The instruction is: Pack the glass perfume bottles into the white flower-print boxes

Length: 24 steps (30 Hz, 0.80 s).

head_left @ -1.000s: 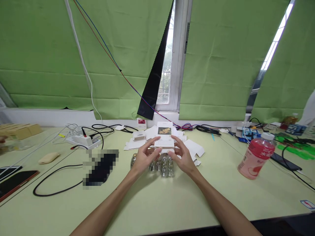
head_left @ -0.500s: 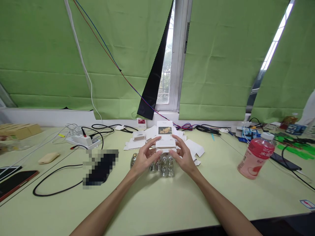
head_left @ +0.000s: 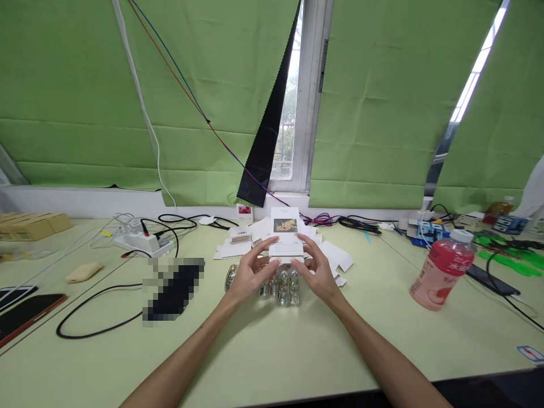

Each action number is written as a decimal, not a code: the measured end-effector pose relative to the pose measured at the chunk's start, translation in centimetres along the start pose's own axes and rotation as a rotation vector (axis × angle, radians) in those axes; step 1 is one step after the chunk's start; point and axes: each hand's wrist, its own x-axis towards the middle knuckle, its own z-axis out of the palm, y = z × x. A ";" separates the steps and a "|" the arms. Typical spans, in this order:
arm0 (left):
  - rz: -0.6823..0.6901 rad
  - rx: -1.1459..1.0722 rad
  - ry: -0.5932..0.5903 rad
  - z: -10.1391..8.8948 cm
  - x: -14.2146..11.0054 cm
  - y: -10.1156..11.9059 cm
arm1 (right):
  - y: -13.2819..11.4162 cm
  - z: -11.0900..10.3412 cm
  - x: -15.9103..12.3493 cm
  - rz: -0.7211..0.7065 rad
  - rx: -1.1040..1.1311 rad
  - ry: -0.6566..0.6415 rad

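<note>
Between my two hands is a small white cardboard box (head_left: 286,243) with a picture of yellow flowers on its face. My left hand (head_left: 251,271) grips its left side, thumb at the near end and fingers along the edge. On the right side my right hand (head_left: 317,266) holds it the same way. The near end of the box has a white flap by my thumbs. Below and behind my hands, several small clear glass bottles (head_left: 289,290) stand on the table, partly hidden. Flat white cartons (head_left: 335,255) lie beyond the box.
A pink drink bottle (head_left: 442,271) stands to the right. On the left are a power strip (head_left: 147,245), a black cable, a beige case (head_left: 84,272) and a phone (head_left: 29,317). Brown boxes (head_left: 36,225) sit at the far left; bundled cables (head_left: 359,224) run along the wall.
The white box has shifted slightly in my hands, and its open near end has become narrower as my thumbs press there. A person's fingers at the far left have gone from view.
</note>
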 end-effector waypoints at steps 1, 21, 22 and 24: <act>-0.002 -0.001 0.000 0.0 0.0 0.0 | 0.0 0.0 0.0 -0.002 -0.001 0.000; -0.020 -0.025 0.027 0.2 0.0 -0.2 | 0.3 0.0 -0.1 0.005 -0.057 0.023; -0.023 -0.016 0.030 0.2 -0.1 -0.1 | 0.3 0.0 -0.1 0.004 -0.059 0.024; -0.025 0.001 0.035 0.2 -0.1 0.0 | 0.3 0.0 0.0 0.002 -0.064 0.027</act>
